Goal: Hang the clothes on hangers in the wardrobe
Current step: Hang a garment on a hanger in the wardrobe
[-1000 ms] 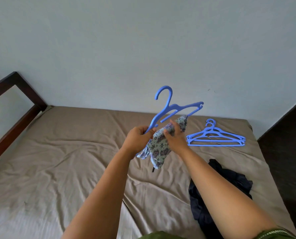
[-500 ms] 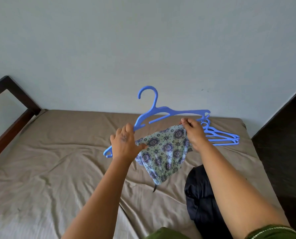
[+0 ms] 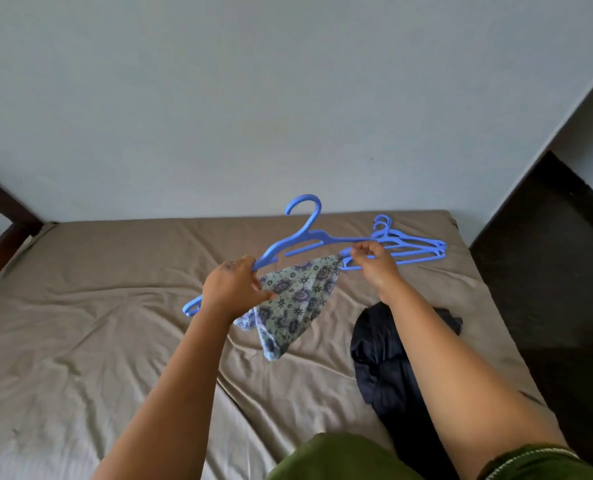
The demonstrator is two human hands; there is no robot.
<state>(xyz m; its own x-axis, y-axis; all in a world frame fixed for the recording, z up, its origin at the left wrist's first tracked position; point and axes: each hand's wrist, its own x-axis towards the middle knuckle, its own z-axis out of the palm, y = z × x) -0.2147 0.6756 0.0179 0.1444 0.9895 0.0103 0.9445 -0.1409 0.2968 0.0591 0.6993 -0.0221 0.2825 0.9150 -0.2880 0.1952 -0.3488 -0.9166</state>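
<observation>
The right hand [image 3: 374,261] had spread the patterned cloth [image 3: 295,299] along the hanger [image 3: 309,237], pinching its corner; the left hand [image 3: 232,289] gripped both opposite. Garment nearly hung.

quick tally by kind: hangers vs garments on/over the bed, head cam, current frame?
Blue plastic hangers: at least 3. One held hanger gripped by the left hand and right hand, plus a stack on the brown bed sheet, exact number unclear.
Garments: 2. Patterned floral garment, dark navy garment.
Total: at least 5.
</observation>
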